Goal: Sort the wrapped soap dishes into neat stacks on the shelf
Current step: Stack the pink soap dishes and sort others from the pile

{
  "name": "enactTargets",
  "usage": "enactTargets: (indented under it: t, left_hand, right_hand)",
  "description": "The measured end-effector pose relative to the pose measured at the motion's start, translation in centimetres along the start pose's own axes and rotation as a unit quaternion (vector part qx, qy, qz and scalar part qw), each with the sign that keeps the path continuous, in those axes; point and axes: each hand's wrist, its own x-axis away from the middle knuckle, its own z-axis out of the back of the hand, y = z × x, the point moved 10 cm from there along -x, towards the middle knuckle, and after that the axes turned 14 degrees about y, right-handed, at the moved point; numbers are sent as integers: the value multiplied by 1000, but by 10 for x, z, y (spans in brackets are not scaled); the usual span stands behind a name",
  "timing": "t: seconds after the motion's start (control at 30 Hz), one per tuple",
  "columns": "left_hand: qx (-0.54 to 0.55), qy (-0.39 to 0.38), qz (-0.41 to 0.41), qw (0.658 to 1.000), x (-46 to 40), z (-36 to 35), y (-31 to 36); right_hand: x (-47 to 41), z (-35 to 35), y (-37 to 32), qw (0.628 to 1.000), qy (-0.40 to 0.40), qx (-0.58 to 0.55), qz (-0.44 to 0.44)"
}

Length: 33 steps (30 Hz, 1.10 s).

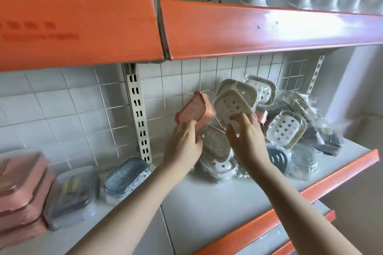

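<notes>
A person's left hand (183, 143) grips a pink soap dish (194, 113) and the right hand (246, 136) grips a beige perforated soap dish (233, 107), both lifted above the jumbled heap (290, 126) of wrapped dishes that lies on the white shelf (207, 198). The two hands are close together but not touching, each with fingers closed on the lower edge of its own dish.

Sorting appears to be at an early-to-middle stage. Well to the left of the heap stands a stack of pink dishes (19, 188) at the shelf's far end; just beside that stack sits a grey wrapped dish (71, 193), and between it and the heap a blue-grey one (126, 178). The heap itself, against the tiled wall (62, 99), still holds many beige, grey and pink dishes in crumpled film, so most of the work looks undone.

Faint printing on the orange rail (78, 27) above and left of the heap is too blurred to read; no brand or label is legible on any wrapper.
</notes>
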Motion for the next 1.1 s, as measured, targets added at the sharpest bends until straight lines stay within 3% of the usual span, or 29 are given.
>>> enactTargets:
  t: [0.43, 0.67, 0.9, 1.1]
  left_hand:
    - [-37, 46, 29, 998, -28, -34, 21]
    - [-29, 84, 73, 993, -34, -44, 15]
    - [-56, 91, 111, 988, -38, -50, 6]
    - [-41, 138, 105, 984, -38, -43, 8]
  right_hand:
    - [-32, 21, 57, 998, 36, -45, -35]
    - [-26, -11, 87, 991, -97, -48, -81]
    - [-25, -20, 93, 980, -135, -84, -119]
    - [-29, -20, 96, 975, -113, -125, -143]
